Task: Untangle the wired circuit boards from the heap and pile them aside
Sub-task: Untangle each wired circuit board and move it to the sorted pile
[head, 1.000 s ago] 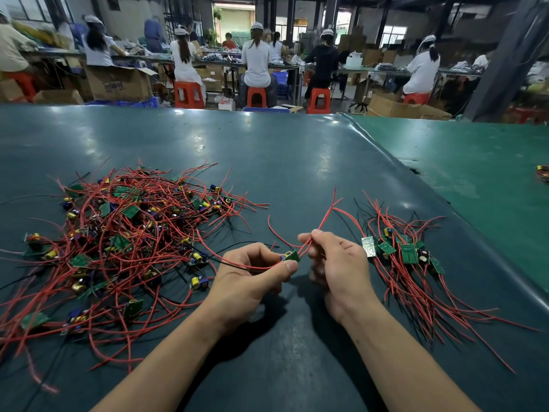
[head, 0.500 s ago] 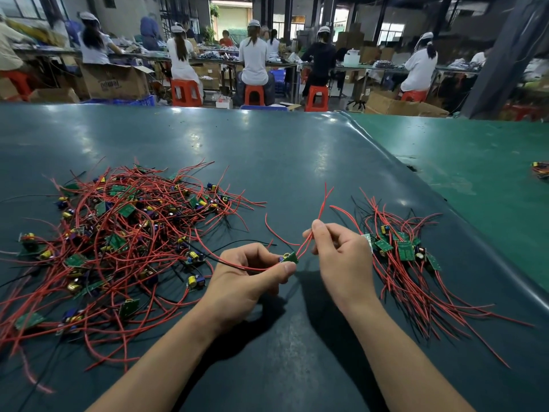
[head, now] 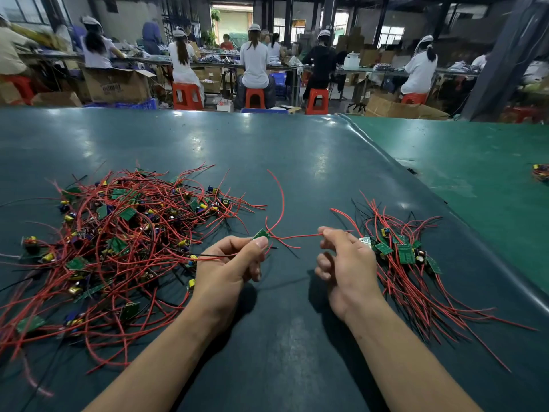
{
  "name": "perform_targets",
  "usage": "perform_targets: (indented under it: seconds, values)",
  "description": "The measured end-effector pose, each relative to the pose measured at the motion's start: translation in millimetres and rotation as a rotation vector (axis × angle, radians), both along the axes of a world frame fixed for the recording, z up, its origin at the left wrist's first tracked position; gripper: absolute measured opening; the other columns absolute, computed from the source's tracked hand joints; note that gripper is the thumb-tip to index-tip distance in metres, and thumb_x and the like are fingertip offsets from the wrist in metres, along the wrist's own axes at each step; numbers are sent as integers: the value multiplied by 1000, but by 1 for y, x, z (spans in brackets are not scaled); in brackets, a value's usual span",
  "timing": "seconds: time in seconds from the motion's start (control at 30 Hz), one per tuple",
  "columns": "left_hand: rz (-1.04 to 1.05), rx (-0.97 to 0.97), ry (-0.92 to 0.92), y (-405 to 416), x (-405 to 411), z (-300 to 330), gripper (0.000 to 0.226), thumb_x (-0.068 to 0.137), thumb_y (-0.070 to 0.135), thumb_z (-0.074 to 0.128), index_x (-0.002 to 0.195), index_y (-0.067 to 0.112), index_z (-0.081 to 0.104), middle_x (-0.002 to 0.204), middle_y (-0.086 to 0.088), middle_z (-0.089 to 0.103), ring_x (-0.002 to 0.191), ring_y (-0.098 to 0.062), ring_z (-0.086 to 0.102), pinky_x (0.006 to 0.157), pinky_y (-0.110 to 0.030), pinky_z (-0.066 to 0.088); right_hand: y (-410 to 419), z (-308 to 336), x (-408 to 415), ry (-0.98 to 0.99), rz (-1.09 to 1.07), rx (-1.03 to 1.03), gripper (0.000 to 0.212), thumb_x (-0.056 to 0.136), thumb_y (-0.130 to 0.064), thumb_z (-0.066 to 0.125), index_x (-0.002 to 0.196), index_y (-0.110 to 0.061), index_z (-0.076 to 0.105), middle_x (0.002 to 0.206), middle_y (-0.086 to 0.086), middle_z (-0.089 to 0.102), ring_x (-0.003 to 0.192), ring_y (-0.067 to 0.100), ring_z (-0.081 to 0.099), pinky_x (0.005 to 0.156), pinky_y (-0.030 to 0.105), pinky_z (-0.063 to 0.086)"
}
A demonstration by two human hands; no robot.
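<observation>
The work surface was a dark green table (head: 297, 179) with a glossy covering. A second, lighter green table (head: 475, 179) adjoined it along its right edge.

The heap (head: 124, 242) of wired circuit boards lay on the left half of the dark table, reaching to its left edge. It consisted of small green boards with yellow and blue components, their red and black leads crossing one another in a loose tangle.

The sorted pile (head: 407, 263) lay near the right edge of the same table, well apart from the heap. Its boards were grouped at the far end, with the red leads fanned toward the near right corner.

Between the two, both hands were raised just above the table. The left hand (head: 228, 269) pinched one circuit board (head: 261, 234) between thumb and forefinger, the remaining fingers curled beneath. A black lead ran from that hand back toward the heap.

The right hand (head: 344, 266) pinched a red wire (head: 297, 237) at the tips of thumb and forefinger, the other fingers loosely curled. That wire ran nearly straight from the held board to the right hand. A second red lead (head: 280, 197) rose from the board and curved away toward the far edge. Whether the board was wholly free of the heap could not be determined.

Beyond the far edge, several persons in white caps sat on red stools (head: 255, 98) at benches, with cardboard boxes (head: 116, 84) on the floor. A small cluster of wired parts (head: 541, 172) lay at the right edge of the lighter table.
</observation>
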State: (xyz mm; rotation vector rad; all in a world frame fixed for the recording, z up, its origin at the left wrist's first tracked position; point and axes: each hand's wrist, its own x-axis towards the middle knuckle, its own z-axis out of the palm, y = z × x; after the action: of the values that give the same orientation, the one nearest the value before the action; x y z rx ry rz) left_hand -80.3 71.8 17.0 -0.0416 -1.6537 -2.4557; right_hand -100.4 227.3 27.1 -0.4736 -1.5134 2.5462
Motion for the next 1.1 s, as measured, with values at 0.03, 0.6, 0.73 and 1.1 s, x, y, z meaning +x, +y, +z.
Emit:
perform_targets:
  seconds: [0.03, 0.6, 0.73, 1.1]
  values:
    - [-1, 7, -2, 0, 0, 0, 14, 69, 20, 73, 58, 16, 65, 55, 0, 57, 43, -11, 42, 46, -20, 40, 1, 0, 0, -20, 43, -24, 5, 91, -10, 59, 86, -10, 60, 65, 0, 51, 36, 7, 34, 35, 15, 24]
    - [-328, -143, -47, -3, 5, -1, 21, 68, 20, 79, 54, 18, 63, 55, -5, 57, 47, -14, 44, 47, -20, 38, 2, 0, 12, 48, 668, 122, 30, 66, -39, 74, 88, -19, 80, 55, -6, 53, 39, 3, 30, 34, 13, 24]
    - [-299, -161, -55, -1, 6, 0, 21, 67, 23, 80, 55, 19, 63, 55, -4, 58, 45, -14, 45, 47, -21, 37, 1, 0, 10, 66, 569, 169, 34, 58, -41, 78, 79, -15, 80, 52, -5, 53, 39, 2, 35, 35, 13, 25]
    - [-274, -214, -11, 4, 11, 4, 15, 59, 27, 79, 55, 21, 66, 56, -6, 61, 42, -11, 46, 44, -18, 39, 4, 4, 1, -77, 408, -404, 22, 88, -19, 55, 70, -7, 58, 44, -5, 35, 30, 5, 25, 26, 15, 18]
